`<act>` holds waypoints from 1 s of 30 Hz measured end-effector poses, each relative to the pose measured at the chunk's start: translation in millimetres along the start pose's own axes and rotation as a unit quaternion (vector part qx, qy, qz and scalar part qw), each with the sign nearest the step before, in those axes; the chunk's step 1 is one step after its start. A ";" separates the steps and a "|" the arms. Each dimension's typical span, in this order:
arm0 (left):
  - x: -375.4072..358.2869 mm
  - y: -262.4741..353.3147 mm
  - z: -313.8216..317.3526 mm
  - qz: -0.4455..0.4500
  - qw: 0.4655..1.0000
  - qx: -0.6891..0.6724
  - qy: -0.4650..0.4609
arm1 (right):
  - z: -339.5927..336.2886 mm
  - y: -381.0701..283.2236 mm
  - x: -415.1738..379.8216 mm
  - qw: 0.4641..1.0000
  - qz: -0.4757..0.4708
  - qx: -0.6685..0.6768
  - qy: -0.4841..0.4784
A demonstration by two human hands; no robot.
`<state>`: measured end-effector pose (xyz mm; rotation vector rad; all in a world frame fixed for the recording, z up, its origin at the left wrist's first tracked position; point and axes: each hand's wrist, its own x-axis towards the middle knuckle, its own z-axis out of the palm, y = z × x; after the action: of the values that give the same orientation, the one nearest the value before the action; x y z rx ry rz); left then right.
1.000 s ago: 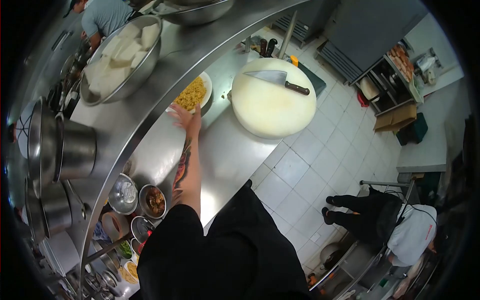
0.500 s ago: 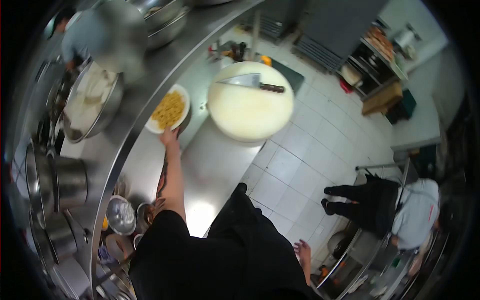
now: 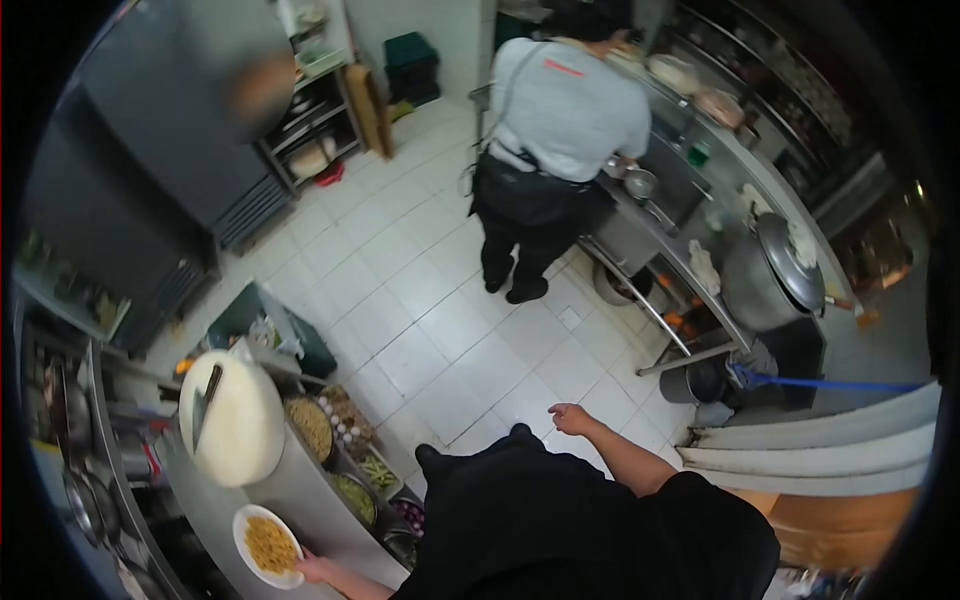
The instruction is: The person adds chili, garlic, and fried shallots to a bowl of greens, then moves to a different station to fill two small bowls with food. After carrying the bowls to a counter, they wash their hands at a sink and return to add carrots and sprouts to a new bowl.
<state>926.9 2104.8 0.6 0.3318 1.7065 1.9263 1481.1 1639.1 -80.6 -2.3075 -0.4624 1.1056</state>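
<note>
At the lower left, my left hand (image 3: 313, 568) grips the edge of a white plate (image 3: 240, 538) holding small yellow pieces of food (image 3: 270, 545) that look like pasta. The plate is over the steel counter (image 3: 205, 500). Behind it on the counter stands a thick round white chopping block (image 3: 245, 430), with a cleaver (image 3: 205, 405) lying flat on its top. My right hand (image 3: 573, 419) hangs in front of my body over the tiled floor, holding nothing, one finger stretched out and the others loosely bent.
Containers of vegetables (image 3: 376, 472) and eggs (image 3: 345, 425) sit along the counter's near side. A person in a grey shirt (image 3: 570, 110) works at a sink across the aisle. A large lidded pot (image 3: 770, 285) stands right of them. Dark refrigerators (image 3: 165, 130) line the left.
My view has swung right, towards the person at the sink. My left hand still grips the plate. My right hand has come up and forward, its fingers more bent.
</note>
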 end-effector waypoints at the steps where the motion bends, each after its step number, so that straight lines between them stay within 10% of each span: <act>1: 23.3 -31.0 -22.4 -0.035 0.999 -0.004 -0.025 | -5.4 12.0 -0.1 0.999 -0.026 -0.031 0.014; 11: -197.9 -16.2 -27.5 -0.085 0.935 0.118 -0.323 | -78.2 -5.9 3.8 0.979 -0.180 0.053 0.081; 21: -446.1 5.8 113.4 -0.130 0.706 0.116 -0.686 | -140.6 -210.2 -12.4 0.848 -0.238 0.464 -0.093; 30: -665.2 -6.3 187.6 -0.209 0.356 0.163 -0.896 | -229.9 -138.3 -13.2 0.712 -0.077 0.595 0.366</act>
<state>1573.6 1902.0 136.3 1.2821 0.2706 -0.0325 1645.1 1669.9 130.0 -1.2609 0.3303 0.1277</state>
